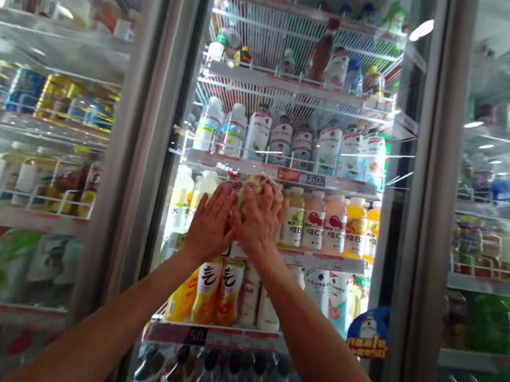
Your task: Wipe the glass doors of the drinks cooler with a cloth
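1. Nearest, two bare forearms reach up and forward, the left forearm (126,312) and the right forearm (311,336) converging before a drinks cabinet.
2. The left hand (214,220) lies with fingers extended and close together, palm toward the glass; whether it touches the cloth too, I cannot tell.
3. The right hand (258,219) has its fingers slightly parted and bent over a bunched, pale cloth (265,183), holding it.
4. The cloth is under the right hand, near the middle of the glass door (388,246), apparently against the pane.
5. My judgement is that the work with the cloth is under way, not finished: both hands are up at the glass.
6. How much is done cannot be told; reflections streak the pane, and no edge separates a treated part from an untreated one. What is left is equally unclear.
7. A blue sticker (368,334) sits low on the door's right side, well apart from the hands.
8. Beyond the glass, fruit-drink bottles (315,218) line the shelf level with the hands, orange bottles (206,291) stand below, and white-labelled bottles (329,147) above.
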The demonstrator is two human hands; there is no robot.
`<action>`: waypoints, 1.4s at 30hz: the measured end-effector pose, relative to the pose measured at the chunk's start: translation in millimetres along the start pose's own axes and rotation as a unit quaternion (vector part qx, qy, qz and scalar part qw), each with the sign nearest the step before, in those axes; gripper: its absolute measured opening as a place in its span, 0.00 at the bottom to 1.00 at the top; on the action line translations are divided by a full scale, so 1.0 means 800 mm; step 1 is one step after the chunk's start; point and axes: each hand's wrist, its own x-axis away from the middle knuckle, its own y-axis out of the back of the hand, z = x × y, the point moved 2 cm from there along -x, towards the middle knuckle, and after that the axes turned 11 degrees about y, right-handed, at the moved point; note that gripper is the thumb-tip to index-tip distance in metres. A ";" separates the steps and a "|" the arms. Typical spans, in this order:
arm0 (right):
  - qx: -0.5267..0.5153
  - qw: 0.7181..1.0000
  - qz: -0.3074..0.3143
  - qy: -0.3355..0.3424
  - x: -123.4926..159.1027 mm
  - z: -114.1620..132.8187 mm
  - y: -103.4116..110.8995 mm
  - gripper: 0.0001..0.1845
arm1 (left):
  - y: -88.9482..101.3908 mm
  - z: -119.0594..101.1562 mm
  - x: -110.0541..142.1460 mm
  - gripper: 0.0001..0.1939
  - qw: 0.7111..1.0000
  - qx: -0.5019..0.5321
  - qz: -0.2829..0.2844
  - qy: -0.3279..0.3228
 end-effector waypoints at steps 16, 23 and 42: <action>0.143 0.955 -0.160 -0.203 0.021 -0.255 0.097 0.23 | -0.008 0.000 0.004 0.34 0.996 -0.037 -0.034 0.080; 0.076 0.988 0.010 0.134 -0.013 -0.110 0.032 0.23 | -0.003 0.000 0.006 0.34 0.997 -0.036 -0.027 0.070; 0.092 0.988 0.039 0.114 0.038 -0.047 0.018 0.24 | 0.034 -0.013 -0.001 0.23 0.981 0.164 -0.013 0.105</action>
